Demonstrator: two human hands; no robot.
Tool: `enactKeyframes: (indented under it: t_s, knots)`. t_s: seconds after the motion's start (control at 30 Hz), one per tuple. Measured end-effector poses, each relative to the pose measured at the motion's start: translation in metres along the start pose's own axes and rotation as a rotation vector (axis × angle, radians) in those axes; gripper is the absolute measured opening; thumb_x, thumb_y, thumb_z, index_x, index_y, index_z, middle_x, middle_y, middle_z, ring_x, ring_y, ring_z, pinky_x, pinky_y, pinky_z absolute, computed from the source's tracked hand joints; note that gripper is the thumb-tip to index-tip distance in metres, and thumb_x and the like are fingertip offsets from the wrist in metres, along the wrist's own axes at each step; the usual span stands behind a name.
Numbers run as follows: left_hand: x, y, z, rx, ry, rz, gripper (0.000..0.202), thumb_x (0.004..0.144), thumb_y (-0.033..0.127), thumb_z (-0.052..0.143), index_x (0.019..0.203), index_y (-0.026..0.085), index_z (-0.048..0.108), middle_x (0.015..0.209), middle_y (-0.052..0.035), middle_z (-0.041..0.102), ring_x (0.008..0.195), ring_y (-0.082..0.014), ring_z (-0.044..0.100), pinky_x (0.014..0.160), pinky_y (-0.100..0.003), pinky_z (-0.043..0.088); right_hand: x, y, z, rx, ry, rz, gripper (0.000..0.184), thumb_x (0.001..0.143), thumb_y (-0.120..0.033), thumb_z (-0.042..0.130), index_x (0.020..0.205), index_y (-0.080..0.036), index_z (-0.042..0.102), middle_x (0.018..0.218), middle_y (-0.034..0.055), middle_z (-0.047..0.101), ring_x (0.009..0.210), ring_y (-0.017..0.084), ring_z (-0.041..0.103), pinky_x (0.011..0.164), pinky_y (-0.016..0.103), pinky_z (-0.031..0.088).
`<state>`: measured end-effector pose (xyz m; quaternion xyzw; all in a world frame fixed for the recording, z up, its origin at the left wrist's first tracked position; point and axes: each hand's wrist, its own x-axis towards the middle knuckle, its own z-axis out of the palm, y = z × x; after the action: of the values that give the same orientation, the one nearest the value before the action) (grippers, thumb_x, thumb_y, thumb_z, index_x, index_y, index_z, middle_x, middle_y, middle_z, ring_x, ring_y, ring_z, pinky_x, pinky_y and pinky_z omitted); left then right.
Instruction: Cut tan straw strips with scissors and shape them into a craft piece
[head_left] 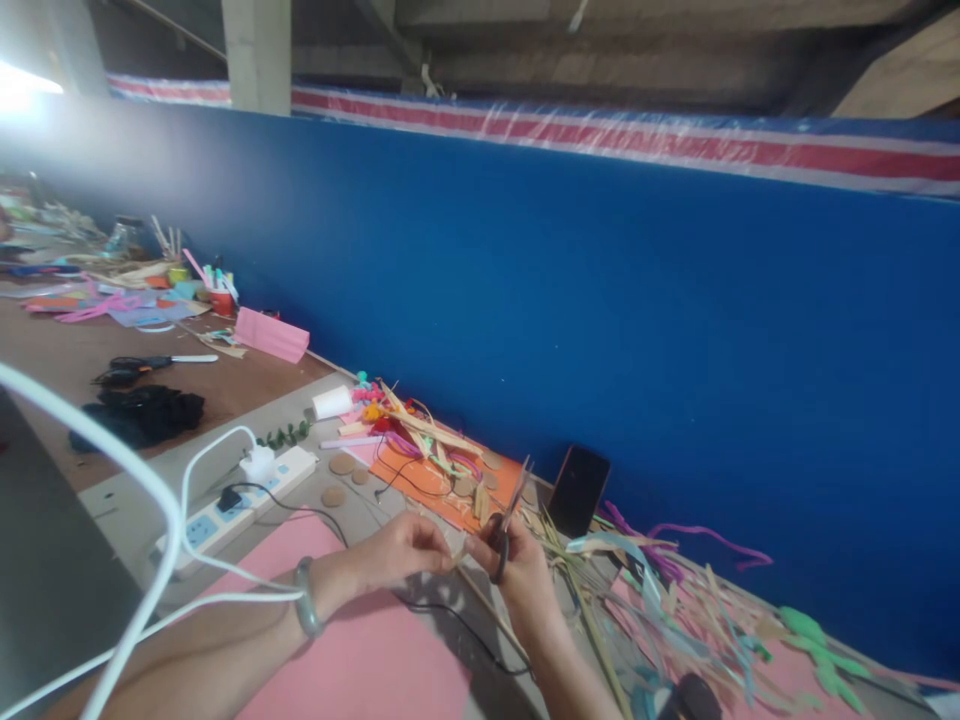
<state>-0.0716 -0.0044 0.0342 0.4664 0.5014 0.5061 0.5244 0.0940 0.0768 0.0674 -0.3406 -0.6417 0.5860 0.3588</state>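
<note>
Right now the left hand (405, 553) is closed in a pinch on the end of a thin pale strip (459, 550). The right hand (521, 580) is curled tight around the scissors (508, 522), whose blades point up just beside that strip. Both hands are low over the surface (135, 515), above a pink sheet (360, 660) and a black cord (465, 630), and close by are a white power strip (247, 495), an orange sheet (420, 480), a black phone (579, 490) leaning on the blue wall (600, 300), and a heap of coloured ribbons (675, 600).
</note>
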Motion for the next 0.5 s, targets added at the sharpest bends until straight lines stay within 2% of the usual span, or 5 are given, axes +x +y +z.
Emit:
enactKeyframes:
  t_s: [0.13,0.27,0.4,0.5]
  knots:
    - [0.0000,0.0018,-0.0020,-0.015,-0.044,0.016,0.021,0.065,0.030,0.075,0.073,0.012,0.069,0.061,0.0010,0.062,0.055,-0.0095,0.052,0.055,-0.021,0.038,-0.0006,0.0005,0.0006,-0.009,0.021,-0.021,0.033,0.054,-0.028,0.083,0.068,-0.018,0.055,0.059,-0.0054,0.053,0.056,0.011,0.047,0.055,0.023,0.038]
    - [0.0008,0.0057,-0.0031,0.003,0.087,0.046,0.016,0.067,0.029,0.071,0.069,0.013,0.067,0.060,0.0007,0.063,0.056,-0.0104,0.054,0.056,-0.022,0.040,0.0000,0.0017,0.0009,-0.030,-0.009,-0.002,0.032,0.055,-0.029,0.082,0.067,-0.018,0.055,0.059,-0.0043,0.055,0.056,0.012,0.048,0.055,0.023,0.038]
    - [0.0055,0.0021,-0.0051,-0.033,0.235,0.099,0.015,0.070,0.027,0.068,0.074,0.013,0.068,0.063,0.0004,0.063,0.059,-0.0112,0.056,0.060,-0.022,0.043,-0.0011,0.0020,0.0027,-0.067,0.034,0.009,0.031,0.056,-0.031,0.082,0.066,-0.018,0.055,0.057,-0.0053,0.052,0.054,0.011,0.045,0.054,0.023,0.036]
    - [0.0061,0.0001,-0.0037,-0.050,0.212,0.132,0.020,0.068,0.023,0.071,0.085,0.013,0.068,0.071,-0.0013,0.066,0.063,-0.0121,0.059,0.062,-0.023,0.045,-0.0017,0.0033,0.0038,-0.019,0.070,0.018,0.033,0.057,-0.032,0.080,0.068,-0.019,0.053,0.056,-0.0074,0.046,0.053,0.010,0.039,0.053,0.023,0.032]
